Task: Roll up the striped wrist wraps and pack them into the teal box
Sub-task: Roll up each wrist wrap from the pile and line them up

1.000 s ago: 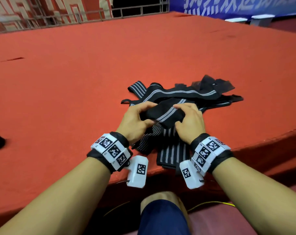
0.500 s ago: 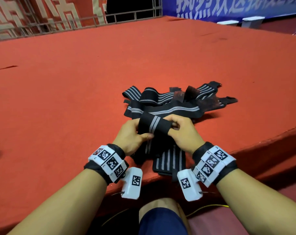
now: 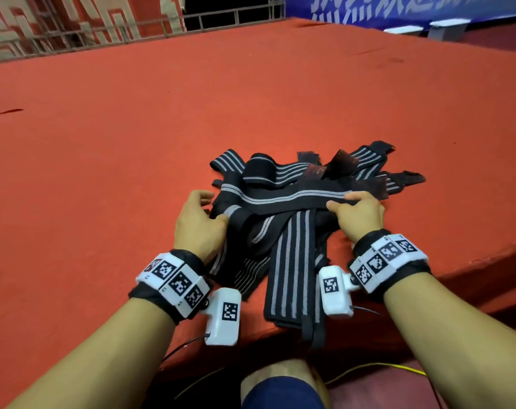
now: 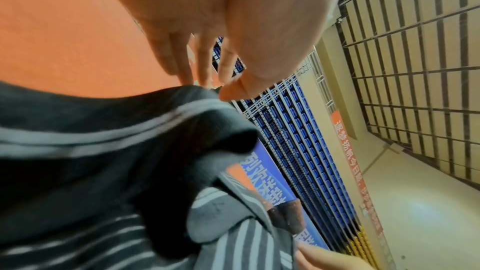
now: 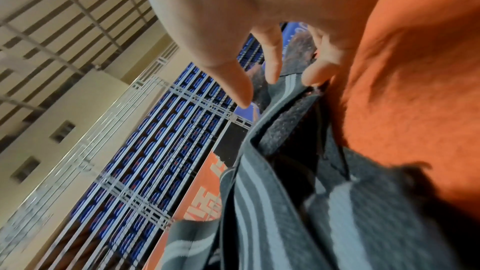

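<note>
The black elastic strap (image 3: 283,200) with grey stripes lies left to right over the soft pile (image 3: 298,184); my right hand (image 3: 358,212) pinches its end, my left hand (image 3: 199,224) rests loosely open, thumb touching it.

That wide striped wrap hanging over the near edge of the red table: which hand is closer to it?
Right. The right hand sits just past the wide striped wrap's upper right side; the left hand is farther off, across other straps.

Even indoor light, soft shadows; the head view is sharp with bowed edges, both wrist views smeared and blurry.
</note>
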`<state>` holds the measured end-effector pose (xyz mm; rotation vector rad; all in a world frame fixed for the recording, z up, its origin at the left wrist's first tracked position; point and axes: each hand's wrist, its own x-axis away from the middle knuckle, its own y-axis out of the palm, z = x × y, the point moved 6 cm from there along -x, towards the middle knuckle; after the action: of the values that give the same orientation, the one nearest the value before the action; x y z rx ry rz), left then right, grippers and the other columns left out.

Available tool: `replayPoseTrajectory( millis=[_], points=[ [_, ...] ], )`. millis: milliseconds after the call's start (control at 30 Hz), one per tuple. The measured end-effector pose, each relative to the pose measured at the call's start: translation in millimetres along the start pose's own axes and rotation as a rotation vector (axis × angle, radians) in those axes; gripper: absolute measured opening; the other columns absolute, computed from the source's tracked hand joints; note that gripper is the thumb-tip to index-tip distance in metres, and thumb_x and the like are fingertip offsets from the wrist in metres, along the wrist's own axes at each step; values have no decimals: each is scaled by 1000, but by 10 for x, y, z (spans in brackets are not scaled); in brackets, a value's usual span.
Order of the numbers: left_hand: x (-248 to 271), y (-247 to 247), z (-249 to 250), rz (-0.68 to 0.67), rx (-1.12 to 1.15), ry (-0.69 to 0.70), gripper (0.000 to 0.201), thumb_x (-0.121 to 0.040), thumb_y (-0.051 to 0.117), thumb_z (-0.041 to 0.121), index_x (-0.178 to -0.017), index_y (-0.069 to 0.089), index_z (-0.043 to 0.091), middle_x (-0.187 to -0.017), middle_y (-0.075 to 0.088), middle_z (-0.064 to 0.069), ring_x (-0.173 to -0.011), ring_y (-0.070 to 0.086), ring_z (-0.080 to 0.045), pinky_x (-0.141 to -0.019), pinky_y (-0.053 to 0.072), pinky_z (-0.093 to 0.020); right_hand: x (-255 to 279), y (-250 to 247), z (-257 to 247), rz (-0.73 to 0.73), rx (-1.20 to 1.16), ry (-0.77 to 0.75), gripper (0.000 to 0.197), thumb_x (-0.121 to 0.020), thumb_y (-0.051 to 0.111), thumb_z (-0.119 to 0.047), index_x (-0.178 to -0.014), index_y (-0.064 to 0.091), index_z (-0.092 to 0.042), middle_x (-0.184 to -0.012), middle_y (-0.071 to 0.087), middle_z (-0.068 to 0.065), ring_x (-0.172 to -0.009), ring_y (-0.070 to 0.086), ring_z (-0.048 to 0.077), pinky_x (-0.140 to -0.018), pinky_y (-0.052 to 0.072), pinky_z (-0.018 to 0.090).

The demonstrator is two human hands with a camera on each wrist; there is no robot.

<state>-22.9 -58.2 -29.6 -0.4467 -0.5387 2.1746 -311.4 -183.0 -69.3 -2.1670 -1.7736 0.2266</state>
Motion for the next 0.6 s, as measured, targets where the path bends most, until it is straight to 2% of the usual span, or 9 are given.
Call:
replayPoseTrajectory(
  millis=[33,100,200,267,333,400,467,533,600],
  points=[
    [-21,-14,51,49,-2,24,37,-85,65,12,-118,55,26,-126,61,4,-114,59,-17,-99,47,-36,-37,12,8,1,-60,11,38,-72,83,-29,-105,67,-20,-127,59,12,-123,55,29,-108,45,40],
    [-16,-11,217,117,-9,99,36,-83,66,14,-112,54,32,-126,59,5,-117,57,-17,-100,44,-34,-74,8,3,18,-165,28,40,-73,85,-23,-109,72,-12,-121,67,12,-119,61,28,-106,48,42],
    [20,138,482,95,-45,196,27,-81,65,15,-100,63,35,-114,61,8,-109,59,-18,-98,48,-39,-70,-59,-65,88,-187,-47,41,-76,84,-16,-114,73,-6,-118,70,11,-111,65,25,-103,50,41],
    [27,317,611,-17,55,202,22,-80,65,14,-90,70,33,-95,67,17,-92,63,-15,-87,54,-39,-3,-99,-154,104,-173,-176,32,-78,83,-14,-109,76,-10,-112,72,7,-105,66,20,-101,51,36],
    [37,538,729,-166,144,223,18,-83,68,16,-83,71,34,-77,69,20,-78,65,-9,-78,54,-33,82,-115,-238,82,-123,-305,26,-81,80,-11,-106,77,-12,-110,71,2,-102,63,12,-98,48,24],
    [59,743,820,-282,168,241,4,-84,70,31,-85,72,34,-79,71,16,-80,68,-7,-79,53,-31,164,-105,-307,26,-109,-399,23,-82,79,-10,-105,78,-13,-110,68,-3,-104,60,7,-95,43,11],
    [77,950,863,-385,206,207,37,-75,68,57,-99,74,30,-92,75,12,-90,71,-8,-87,56,-35,245,-69,-348,-26,-46,-473,24,-83,78,-11,-107,78,-15,-114,64,-7,-110,57,6,-97,37,7],
    [109,1109,891,-455,235,136,73,-64,69,71,-119,69,24,-109,74,7,-103,70,-9,-96,55,-40,334,3,-366,-80,81,-563,24,-83,77,-13,-107,78,-18,-120,65,-8,-116,56,13,-103,38,20],
    [78,1204,865,-430,255,95,78,-59,73,70,-120,65,22,-111,74,4,-105,70,-13,-96,56,-45,430,79,-378,-146,191,-661,23,-83,75,-11,-105,78,-16,-121,69,-6,-116,57,19,-99,36,20]
  ],
)
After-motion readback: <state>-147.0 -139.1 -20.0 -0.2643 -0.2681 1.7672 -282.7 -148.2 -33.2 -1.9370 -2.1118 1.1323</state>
